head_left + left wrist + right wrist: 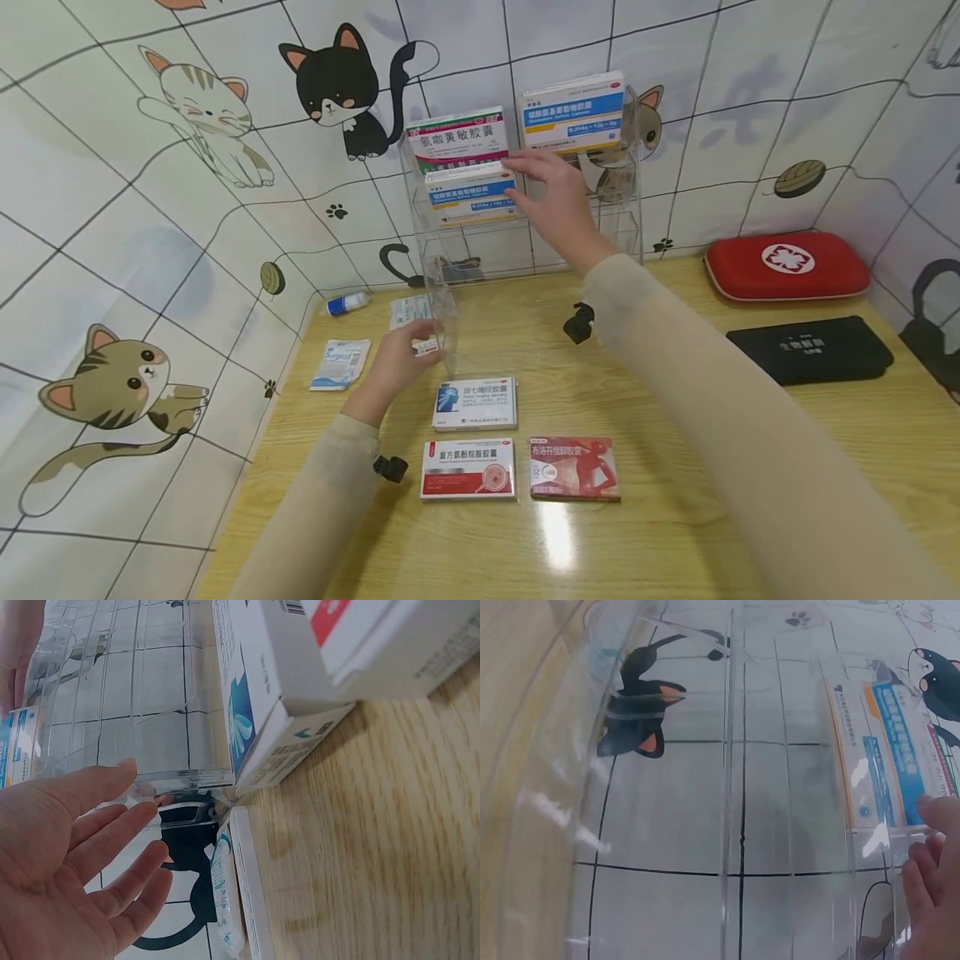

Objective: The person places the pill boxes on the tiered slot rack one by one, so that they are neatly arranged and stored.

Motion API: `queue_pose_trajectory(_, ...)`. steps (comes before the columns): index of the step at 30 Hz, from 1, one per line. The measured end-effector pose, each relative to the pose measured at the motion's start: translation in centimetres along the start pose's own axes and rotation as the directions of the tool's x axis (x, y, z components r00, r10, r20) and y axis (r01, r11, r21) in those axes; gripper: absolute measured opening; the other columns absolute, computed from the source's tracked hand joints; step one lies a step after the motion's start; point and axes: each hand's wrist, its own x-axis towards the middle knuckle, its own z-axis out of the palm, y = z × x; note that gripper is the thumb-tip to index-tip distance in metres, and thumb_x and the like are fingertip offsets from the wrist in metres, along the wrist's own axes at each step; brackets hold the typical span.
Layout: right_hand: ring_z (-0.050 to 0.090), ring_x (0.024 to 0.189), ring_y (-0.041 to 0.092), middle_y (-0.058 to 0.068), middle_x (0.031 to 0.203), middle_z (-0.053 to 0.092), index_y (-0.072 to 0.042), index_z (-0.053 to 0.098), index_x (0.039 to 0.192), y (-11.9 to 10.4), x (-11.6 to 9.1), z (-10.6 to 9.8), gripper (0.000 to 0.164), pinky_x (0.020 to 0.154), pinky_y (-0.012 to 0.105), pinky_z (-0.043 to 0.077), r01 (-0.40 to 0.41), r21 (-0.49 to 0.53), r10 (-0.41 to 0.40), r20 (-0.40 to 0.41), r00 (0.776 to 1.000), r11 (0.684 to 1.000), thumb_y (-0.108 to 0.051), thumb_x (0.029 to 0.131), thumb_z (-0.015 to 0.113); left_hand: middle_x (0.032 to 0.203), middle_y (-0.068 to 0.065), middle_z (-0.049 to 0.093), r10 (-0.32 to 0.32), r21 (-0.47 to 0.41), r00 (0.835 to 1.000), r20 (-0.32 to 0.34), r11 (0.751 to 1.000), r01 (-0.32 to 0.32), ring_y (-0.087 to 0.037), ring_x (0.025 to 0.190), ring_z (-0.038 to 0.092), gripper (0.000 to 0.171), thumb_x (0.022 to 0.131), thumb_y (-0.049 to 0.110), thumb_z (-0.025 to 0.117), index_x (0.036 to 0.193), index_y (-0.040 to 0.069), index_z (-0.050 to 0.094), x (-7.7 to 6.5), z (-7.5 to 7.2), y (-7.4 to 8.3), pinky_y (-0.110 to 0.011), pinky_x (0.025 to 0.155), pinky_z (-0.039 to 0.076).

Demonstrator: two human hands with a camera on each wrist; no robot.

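Note:
A clear acrylic tiered rack [444,310] stands against the wall. Its top tier carries a green-and-white medicine box [457,137] and a blue-and-white box [573,111]. A second blue-and-white box [471,194] lies on the middle tier. My right hand [536,187] reaches to that tier with straight fingers, its fingertips [932,874] at the box [889,750] behind the clear wall. My left hand [403,348] is open at the rack's lower front-left corner, its fingers [97,832] stretched beside the clear base [150,712].
Three medicine boxes lie flat on the wooden table: one white-blue [475,403], one red-white [468,468], one dark red [574,467]. A red first-aid pouch [787,265] and a black pouch [810,350] sit at right. A small bottle [347,303] and a packet [340,363] lie at left.

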Motion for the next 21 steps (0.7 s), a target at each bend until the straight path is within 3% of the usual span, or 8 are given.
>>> queue_pose_trajectory(4, 0.045, 0.144, 0.01, -0.001, 0.149, 0.058, -0.017, 0.07, 0.135, -0.2, -1.7, -0.7, 0.042, 0.116, 0.029, 0.044, -0.005, 0.011, 0.005, -0.051, 0.999, 1.0, -0.018, 0.093, 0.078, 0.141, -0.011, 0.064, 0.024, -0.007, 1.0, 0.003, 1.0, -0.024, -0.032, 0.132, 0.059, 0.051, 0.095, 0.022, 0.077, 0.142, 0.012, 0.06, 0.2, 0.0, 0.2, -0.05, 0.108, 0.053)
queue_pose_trajectory(8, 0.044, 0.143, 0.014, 0.0, 0.148, 0.055, -0.014, 0.071, 0.131, -0.8, -5.0, -1.2, 0.04, 0.121, 0.033, 0.039, -0.05, 0.056, 0.053, -0.059, 0.997, 0.997, -0.018, 0.092, 0.08, 0.141, -0.011, 0.064, 0.026, -0.01, 1.0, 0.006, 1.0, -0.026, -0.032, 0.132, 0.059, 0.052, 0.095, 0.022, 0.077, 0.142, 0.011, 0.059, 0.2, 0.0, 0.1, -0.051, 0.107, 0.054)
queue_pose_trajectory(11, 0.044, 0.143, 0.02, 0.003, 0.147, 0.056, -0.013, 0.071, 0.128, -1.5, -8.1, -1.8, 0.039, 0.123, 0.041, 0.035, -0.02, 0.074, 0.021, -0.02, 1.0, 0.997, -0.015, 0.091, 0.08, 0.141, -0.011, 0.064, 0.014, -0.009, 1.0, 0.007, 1.0, -0.014, -0.032, 0.133, 0.059, 0.052, 0.095, 0.022, 0.077, 0.143, 0.011, 0.059, 0.1, -0.1, 0.1, -0.051, 0.107, 0.054)
queue_pose_trajectory(17, 0.053, 0.134, 0.032, 0.012, 0.139, 0.062, -0.008, 0.073, 0.123, -1.5, -14.2, -3.2, 0.04, 0.117, 0.053, 0.04, 0.114, 0.06, -0.119, 0.075, 0.99, 0.992, -0.004, 0.084, 0.083, 0.141, -0.011, 0.064, 0.018, -0.005, 1.0, 0.006, 1.0, -0.018, -0.033, 0.132, 0.059, 0.052, 0.095, 0.022, 0.077, 0.142, 0.011, 0.06, 0.1, 0.1, -0.1, -0.051, 0.107, 0.054)
queue_pose_trajectory(21, 0.056, 0.129, 0.034, 0.011, 0.135, 0.065, -0.009, 0.074, 0.122, -0.7, -18.3, -4.1, 0.04, 0.111, 0.056, 0.042, 0.128, 0.009, -0.127, 0.167, 0.978, 0.992, -0.004, 0.083, 0.084, 0.141, -0.012, 0.064, 0.015, 0.005, 1.0, 0.002, 1.0, -0.015, -0.033, 0.131, 0.059, 0.052, 0.095, 0.022, 0.077, 0.142, 0.011, 0.06, 0.1, 0.1, -0.2, -0.051, 0.108, 0.053)
